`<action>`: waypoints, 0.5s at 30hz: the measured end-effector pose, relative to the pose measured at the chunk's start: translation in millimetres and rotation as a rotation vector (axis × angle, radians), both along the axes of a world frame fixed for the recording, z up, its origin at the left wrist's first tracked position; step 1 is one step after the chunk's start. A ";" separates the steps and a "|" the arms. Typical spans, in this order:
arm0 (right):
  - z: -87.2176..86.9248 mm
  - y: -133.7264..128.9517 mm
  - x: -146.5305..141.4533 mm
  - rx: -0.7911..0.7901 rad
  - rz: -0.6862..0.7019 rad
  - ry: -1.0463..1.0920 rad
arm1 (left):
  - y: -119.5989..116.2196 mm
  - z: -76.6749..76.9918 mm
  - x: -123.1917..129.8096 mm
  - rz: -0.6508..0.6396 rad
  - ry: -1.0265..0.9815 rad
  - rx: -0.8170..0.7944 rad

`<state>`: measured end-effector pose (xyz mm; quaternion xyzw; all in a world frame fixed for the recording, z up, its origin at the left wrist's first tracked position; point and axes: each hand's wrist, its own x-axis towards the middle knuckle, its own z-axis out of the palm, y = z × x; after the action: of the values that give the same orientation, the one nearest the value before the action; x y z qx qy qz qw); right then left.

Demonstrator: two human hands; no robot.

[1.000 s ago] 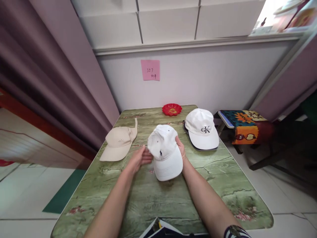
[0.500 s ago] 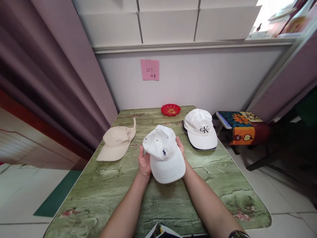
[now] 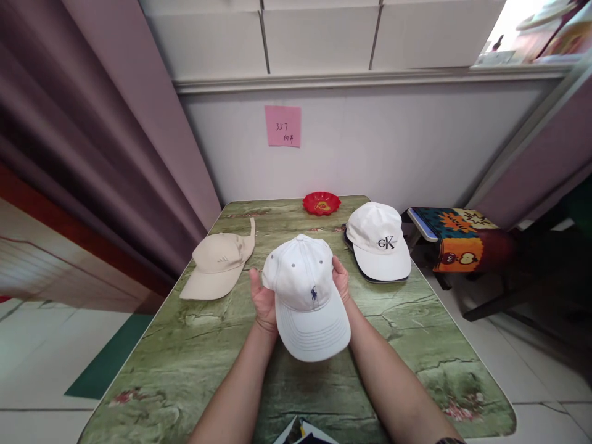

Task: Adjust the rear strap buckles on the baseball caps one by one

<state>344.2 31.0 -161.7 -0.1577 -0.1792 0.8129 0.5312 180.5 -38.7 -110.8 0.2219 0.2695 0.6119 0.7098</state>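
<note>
A white cap (image 3: 303, 277) with a small dark blue logo is held between both hands above the middle of the table, its brim toward me. My left hand (image 3: 264, 300) supports the cap's left side, thumb up and most fingers hidden beneath it. On the right side, my right hand (image 3: 341, 280) grips the cap, its fingers partly behind the crown. A beige cap (image 3: 216, 262) lies at the table's left. At the right, another white cap (image 3: 377, 237) with black letters rests on a dark cap (image 3: 350, 242), which shows only at its edges.
A red scalloped dish (image 3: 321, 203) stands at the back of the green wood-patterned table (image 3: 198, 370). Behind it is a wall with a pink note (image 3: 283, 126). A stool with a colourful cover (image 3: 456, 234) is at the right. Something white and dark pokes in at the bottom edge.
Both hands have brought the white cap slightly closer to me, and its crown now faces up more. The view has shifted a little. The other caps rest where they were.
</note>
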 end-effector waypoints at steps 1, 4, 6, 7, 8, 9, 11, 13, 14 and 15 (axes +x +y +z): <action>-1.5 1.6 1.2 0.002 0.003 -0.009 | 3.1 4.1 -2.1 -0.022 0.021 -0.017; -3.8 5.1 3.4 0.006 -0.009 -0.037 | 17.1 19.7 -13.8 -0.104 0.119 -0.131; -2.7 5.4 3.1 0.011 -0.032 -0.030 | 29.2 33.9 -24.6 -0.082 0.203 -0.210; -1.4 4.9 2.3 0.020 -0.036 -0.020 | 35.6 42.2 -30.0 -0.039 0.247 -0.236; 0.1 3.9 1.3 0.032 -0.029 -0.011 | 41.8 51.1 -34.9 0.012 0.293 -0.251; 1.8 2.6 -0.1 0.048 -0.009 -0.008 | 47.7 60.4 -39.0 0.051 0.338 -0.258; 5.0 -0.4 -3.3 0.087 0.048 -0.016 | 57.7 79.2 -43.5 0.092 0.414 -0.242; 7.2 -3.2 -7.1 0.131 0.077 -0.034 | 64.5 97.2 -42.6 0.111 0.483 -0.185; 7.6 -4.2 -9.3 0.151 0.070 -0.045 | 66.5 105.5 -40.2 0.111 0.522 -0.139; 7.4 -4.6 -11.8 0.170 0.049 -0.058 | 67.3 113.2 -36.8 0.102 0.567 -0.085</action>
<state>332.3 26.3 -154.3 -0.1310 -0.2666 0.8026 0.5173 143.8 28.7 2.3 0.3401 0.4933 0.5486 0.5831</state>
